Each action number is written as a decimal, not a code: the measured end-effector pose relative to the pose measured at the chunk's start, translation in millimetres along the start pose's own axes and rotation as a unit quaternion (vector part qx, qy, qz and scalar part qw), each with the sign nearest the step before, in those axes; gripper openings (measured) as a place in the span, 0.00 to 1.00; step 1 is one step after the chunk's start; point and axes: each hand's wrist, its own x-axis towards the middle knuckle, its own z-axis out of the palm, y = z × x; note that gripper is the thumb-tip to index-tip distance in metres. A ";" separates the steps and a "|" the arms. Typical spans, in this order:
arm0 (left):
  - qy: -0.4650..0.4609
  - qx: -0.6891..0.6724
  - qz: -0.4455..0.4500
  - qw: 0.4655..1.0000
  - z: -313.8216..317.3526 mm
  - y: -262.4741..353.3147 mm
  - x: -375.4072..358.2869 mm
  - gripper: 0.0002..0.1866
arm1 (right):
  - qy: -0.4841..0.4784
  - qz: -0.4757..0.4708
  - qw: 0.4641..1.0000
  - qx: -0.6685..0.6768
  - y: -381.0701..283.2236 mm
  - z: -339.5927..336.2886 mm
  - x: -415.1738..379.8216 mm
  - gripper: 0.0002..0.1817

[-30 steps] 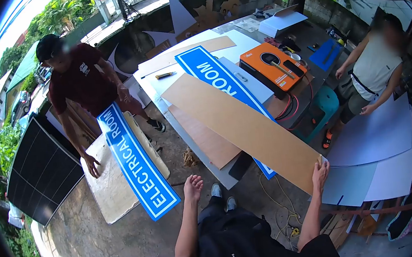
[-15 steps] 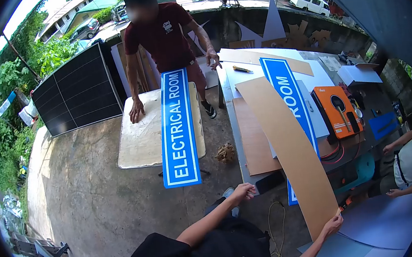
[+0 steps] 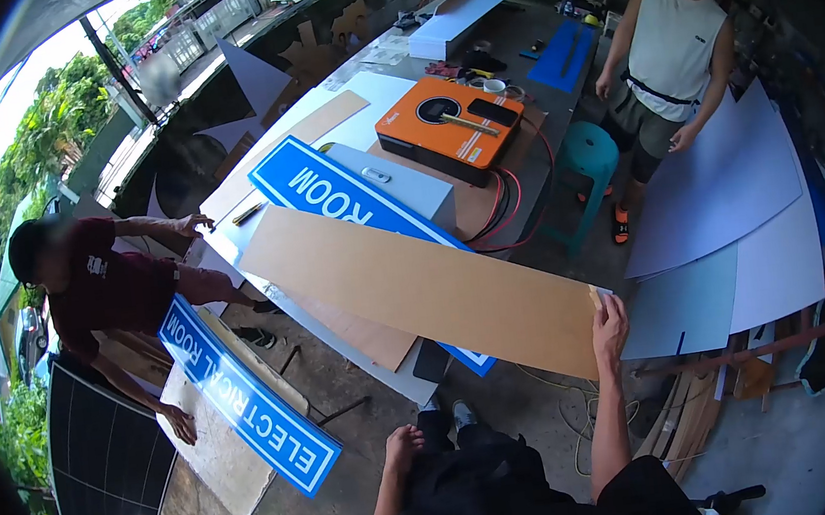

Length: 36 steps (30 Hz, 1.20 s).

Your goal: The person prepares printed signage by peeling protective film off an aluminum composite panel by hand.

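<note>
My right hand grips the near end of a long brown board, thumb on top at its corner. The board slants across the table, and its far end lies over a blue sign whose visible letters read "ROOM". My left hand is curled closed low in front of my body, near the table corner, with nothing visible in it. A dark flat object sits at that corner. To the left, a blue "ELECTRICAL ROOM" sign rests on a small pale table.
An orange box-shaped device with cables stands on the large table. A co-worker in maroon is at the left; another in white stands at the right by a teal stool. White sheets lean at right.
My view has swung to the right, bringing the co-worker in white fully into sight. My right hand still holds the brown board; my left hand is now farther from the table corner.
</note>
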 end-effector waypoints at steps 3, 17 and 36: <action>-0.025 0.052 -0.003 0.998 4.3 5.9 8.0 0.08 | -0.003 0.030 0.999 0.020 3.2 -5.7 -3.4 0.17; 0.061 0.523 0.102 0.844 -96.1 43.2 53.7 0.16 | -0.063 -0.015 0.996 0.067 -127.2 -9.3 -128.0 0.28; 0.401 0.535 0.239 0.704 -211.3 53.8 -28.7 0.50 | -0.475 -0.407 0.659 0.419 -575.1 -6.2 -158.9 0.13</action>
